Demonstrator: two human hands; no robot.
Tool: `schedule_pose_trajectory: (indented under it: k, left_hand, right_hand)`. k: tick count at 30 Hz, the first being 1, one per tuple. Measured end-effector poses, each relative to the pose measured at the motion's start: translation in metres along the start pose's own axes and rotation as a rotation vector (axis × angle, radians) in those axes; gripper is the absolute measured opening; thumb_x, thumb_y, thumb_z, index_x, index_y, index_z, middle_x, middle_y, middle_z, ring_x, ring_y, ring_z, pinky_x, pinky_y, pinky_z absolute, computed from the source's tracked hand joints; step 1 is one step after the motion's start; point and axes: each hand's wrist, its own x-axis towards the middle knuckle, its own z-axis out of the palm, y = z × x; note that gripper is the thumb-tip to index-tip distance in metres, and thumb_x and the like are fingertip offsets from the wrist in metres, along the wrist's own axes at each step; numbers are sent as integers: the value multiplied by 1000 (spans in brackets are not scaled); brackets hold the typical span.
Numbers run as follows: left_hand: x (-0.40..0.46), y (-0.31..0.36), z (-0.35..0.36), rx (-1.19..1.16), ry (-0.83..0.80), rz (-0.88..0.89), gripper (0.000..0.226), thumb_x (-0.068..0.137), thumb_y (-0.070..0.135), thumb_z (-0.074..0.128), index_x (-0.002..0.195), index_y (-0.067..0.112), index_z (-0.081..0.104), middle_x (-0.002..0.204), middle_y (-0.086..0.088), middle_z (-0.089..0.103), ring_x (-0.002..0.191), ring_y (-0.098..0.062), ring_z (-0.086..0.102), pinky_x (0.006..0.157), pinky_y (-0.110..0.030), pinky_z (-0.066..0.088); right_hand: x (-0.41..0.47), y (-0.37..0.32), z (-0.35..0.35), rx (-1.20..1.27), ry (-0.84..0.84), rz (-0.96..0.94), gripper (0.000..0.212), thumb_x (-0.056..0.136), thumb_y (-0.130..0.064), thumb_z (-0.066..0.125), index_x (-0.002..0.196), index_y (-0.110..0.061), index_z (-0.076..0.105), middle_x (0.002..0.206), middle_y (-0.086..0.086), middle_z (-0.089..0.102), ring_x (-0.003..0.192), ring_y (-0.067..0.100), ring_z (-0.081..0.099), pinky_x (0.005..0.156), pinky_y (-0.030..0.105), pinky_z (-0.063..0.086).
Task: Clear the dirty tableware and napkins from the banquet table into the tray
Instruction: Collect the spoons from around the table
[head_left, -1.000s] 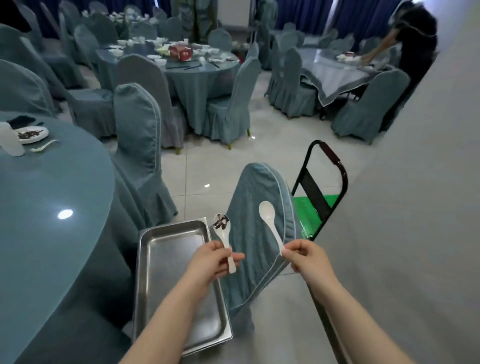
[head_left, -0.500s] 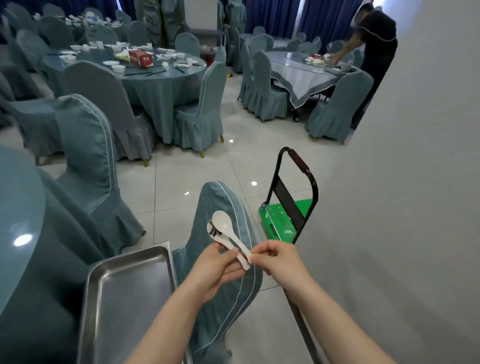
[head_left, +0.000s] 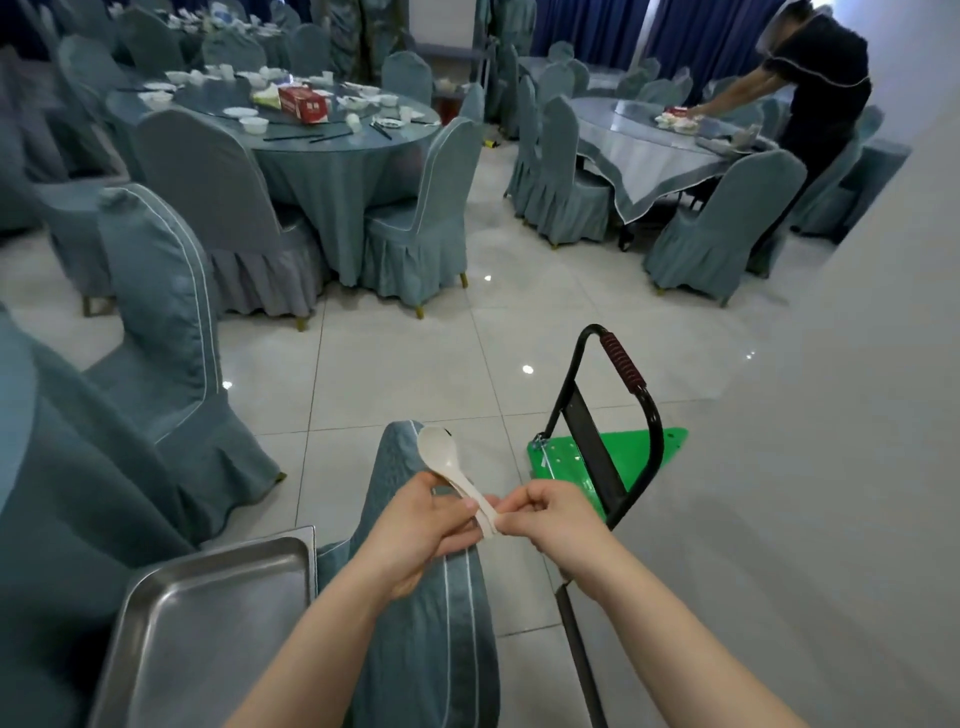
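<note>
Two white spoons (head_left: 441, 457) lie stacked one on the other, held up over a covered chair back (head_left: 431, 623). My left hand (head_left: 421, 530) grips the stacked handles from the left, thumb on top. My right hand (head_left: 550, 514) pinches the handle ends from the right. The top spoon's bowl points up and away; the lower spoon is almost hidden beneath it. An empty steel tray (head_left: 208, 623) sits at the lower left, below and left of my hands.
A black-handled cart with a green deck (head_left: 608, 457) stands just right of my hands, beside a grey wall (head_left: 831, 467). Covered chairs (head_left: 161, 322) and the edge of a blue-clothed table are at left. Farther tables (head_left: 332, 135) carry dishes; a person (head_left: 821, 88) works at the back right.
My hands came together from holding one spoon each apart; the spoons now lie stacked and held by both hands. The view swung right, so the tray and near table slid left.
</note>
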Motion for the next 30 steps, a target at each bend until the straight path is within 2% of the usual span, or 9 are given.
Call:
schedule_pose_trajectory:
  k: [4, 8, 9, 12, 15, 19, 23, 27, 30]
  left_hand:
    - [32, 1, 3, 20, 136, 51, 27, 90, -6, 57, 112, 6, 46, 95, -18, 73, 89, -28, 72, 66, -26, 58]
    - [60, 6, 17, -45, 288, 96, 30, 88, -9, 57, 113, 6, 46, 98, -21, 72, 92, -32, 71, 76, -32, 59]
    - [66, 6, 22, -71, 327, 106, 29, 88, -8, 57, 112, 5, 46, 99, -23, 71, 92, -33, 70, 77, -32, 59]
    - [83, 9, 35, -88, 463, 131, 22, 88, -2, 60, 104, 5, 47, 99, -27, 70, 95, -38, 68, 88, -42, 56]
    - [95, 13, 42, -93, 614, 178, 11, 90, 0, 58, 97, 3, 50, 98, -31, 68, 95, -42, 61, 99, -55, 44]
    - [97, 17, 38, -118, 759, 207, 11, 92, 2, 57, 101, 1, 51, 91, -21, 73, 88, -33, 69, 84, -41, 56]
    - [95, 28, 11, -179, 863, 241, 7, 95, 3, 53, 101, 3, 50, 91, -18, 74, 80, -28, 69, 59, -26, 55]
    - [116, 43, -26, -228, 951, 295, 9, 94, 2, 52, 98, 11, 49, 91, -13, 75, 83, -19, 72, 63, -22, 55]
    - [147, 62, -51, -273, 959, 305, 9, 95, 3, 50, 96, 12, 50, 88, -11, 75, 81, -17, 72, 61, -21, 55]
  right_hand:
    - [47, 2, -15, -51, -135, 7, 18, 75, 3, 71, 70, -13, 65, 46, -15, 56, 40, -6, 46, 44, 6, 32]
    - [97, -2, -33, -76, -279, -11, 16, 75, 1, 71, 72, -13, 64, 73, 4, 68, 46, -5, 49, 45, 8, 34]
    - [109, -4, -38, -77, -323, -20, 15, 75, 2, 71, 73, -11, 64, 78, 3, 72, 48, -5, 51, 46, 8, 35]
    - [138, -8, -49, -119, -454, -75, 9, 76, 4, 68, 81, -3, 64, 60, -17, 68, 48, -9, 53, 48, 5, 38]
    - [164, -13, -52, -141, -538, -121, 8, 76, 2, 69, 83, 0, 64, 52, -18, 64, 48, -8, 53, 49, 5, 38]
    - [187, -13, -38, -122, -623, -106, 10, 74, -4, 75, 77, -9, 67, 59, -5, 64, 53, 1, 55, 52, 13, 42]
    - [218, -15, -12, -30, -745, 33, 5, 87, -8, 65, 89, -8, 70, 77, 5, 69, 67, 12, 57, 66, 23, 48]
    - [261, -27, 2, 5, -813, 140, 20, 97, -17, 52, 95, -12, 71, 93, 6, 75, 84, 17, 69, 79, 27, 54]
    - [302, -44, 2, -47, -814, 136, 21, 97, -22, 51, 98, -14, 71, 99, 5, 75, 92, 18, 70, 79, 26, 54]
